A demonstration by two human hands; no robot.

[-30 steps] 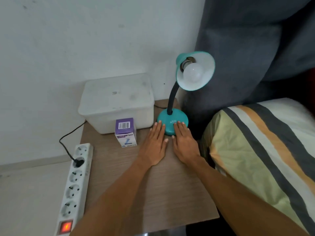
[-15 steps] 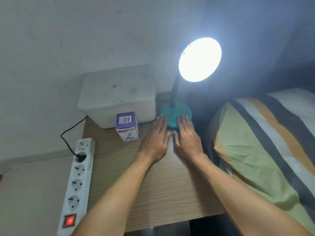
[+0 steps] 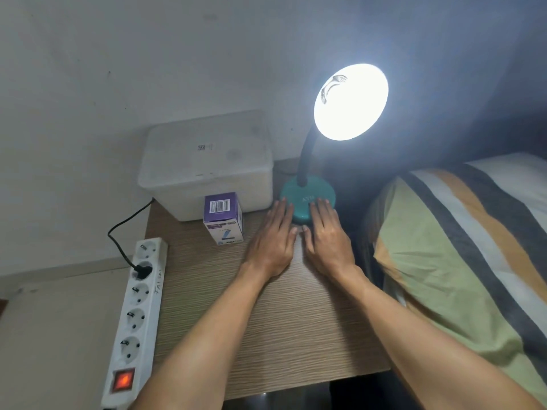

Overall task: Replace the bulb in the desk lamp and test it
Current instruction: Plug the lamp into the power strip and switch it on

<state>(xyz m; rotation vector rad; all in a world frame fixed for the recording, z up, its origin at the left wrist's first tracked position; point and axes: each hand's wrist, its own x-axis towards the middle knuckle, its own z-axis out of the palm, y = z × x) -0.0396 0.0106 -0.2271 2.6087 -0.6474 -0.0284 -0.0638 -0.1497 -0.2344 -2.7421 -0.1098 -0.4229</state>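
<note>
Lamp (image 3: 307, 199) neck rises upright; lit shade (image 3: 350, 102) faces the camera. Left hand (image 3: 273, 241) and right hand (image 3: 327, 238) lie flat, released, fingertips on its base.

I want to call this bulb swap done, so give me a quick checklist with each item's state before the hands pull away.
1. Lamp head lit: ok, glowing brightly.
2. Lamp base flat on the wooden table: ok.
3. Left hand and right hand empty: ok, flat, fingertips on the base.
4. Black plug seated in the power strip, its switch glowing: ok.
5. Purple bulb box clear of the hands: ok, upright beside them.
6. Old bulb's whereabouts: cannot tell.
</note>
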